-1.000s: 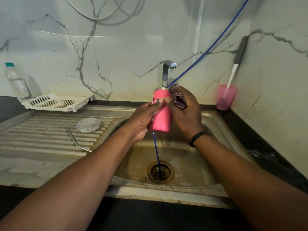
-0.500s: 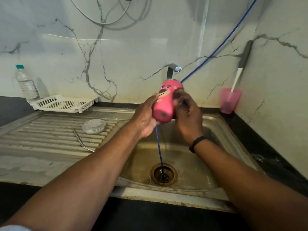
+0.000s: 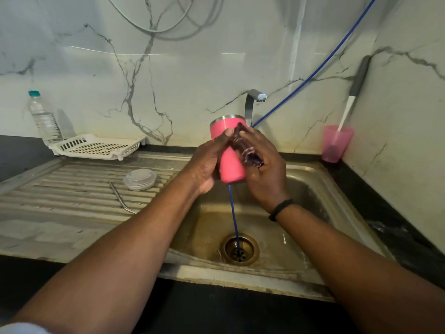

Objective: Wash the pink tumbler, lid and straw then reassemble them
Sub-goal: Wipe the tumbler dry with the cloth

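I hold the pink tumbler (image 3: 230, 162) upright over the steel sink (image 3: 320, 189), its steel rim at the top. My left hand (image 3: 207, 162) grips its left side with the thumb across the front. My right hand (image 3: 262, 165) holds a dark soapy scrubber (image 3: 245, 148) pressed against the tumbler's right side. The clear lid (image 3: 140, 179) lies on the ribbed drainboard (image 3: 60, 196) to the left. The bent metal straw (image 3: 120, 197) lies just in front of the lid.
A tap (image 3: 252, 104) stands behind the tumbler. A blue hose (image 3: 233, 213) runs from the wall down into the drain (image 3: 239, 249). A white rack (image 3: 98, 147) and water bottle (image 3: 44, 119) sit at back left. A pink cup (image 3: 336, 144) with a brush stands at right.
The tumbler has gone from tilted with its printed face towards me to upright with its rim on top. My right hand has slid the scrubber along its side.
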